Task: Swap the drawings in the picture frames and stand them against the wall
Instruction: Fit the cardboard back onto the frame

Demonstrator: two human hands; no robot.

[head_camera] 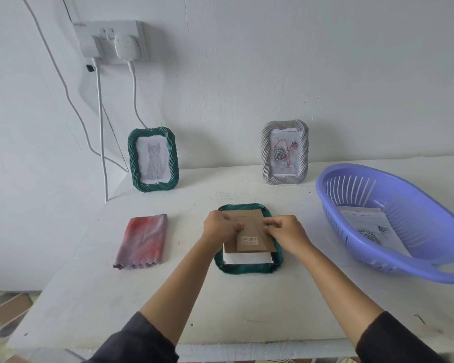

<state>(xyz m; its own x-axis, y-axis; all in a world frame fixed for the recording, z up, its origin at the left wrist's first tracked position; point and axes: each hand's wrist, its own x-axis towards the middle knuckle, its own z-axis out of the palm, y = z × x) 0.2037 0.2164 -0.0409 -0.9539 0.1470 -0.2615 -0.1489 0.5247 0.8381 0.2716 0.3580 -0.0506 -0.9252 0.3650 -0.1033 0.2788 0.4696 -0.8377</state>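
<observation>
A green picture frame (247,268) lies face down in the middle of the white table. Its brown cardboard back (249,221) sits on it, shifted toward the far end, so white paper (245,258) shows at the near end. My left hand (219,227) pinches the back's left edge and my right hand (286,233) pinches its right edge. Against the wall stand a green frame with a cat drawing (154,159) and a grey frame with a rose drawing (285,153).
A purple plastic basket (393,260) with drawing sheets (370,226) inside stands at the right. A folded red-grey cloth (143,242) lies at the left. A wall socket (110,41) with white cables hangs above the left frame. The table's left edge drops off beside the cloth.
</observation>
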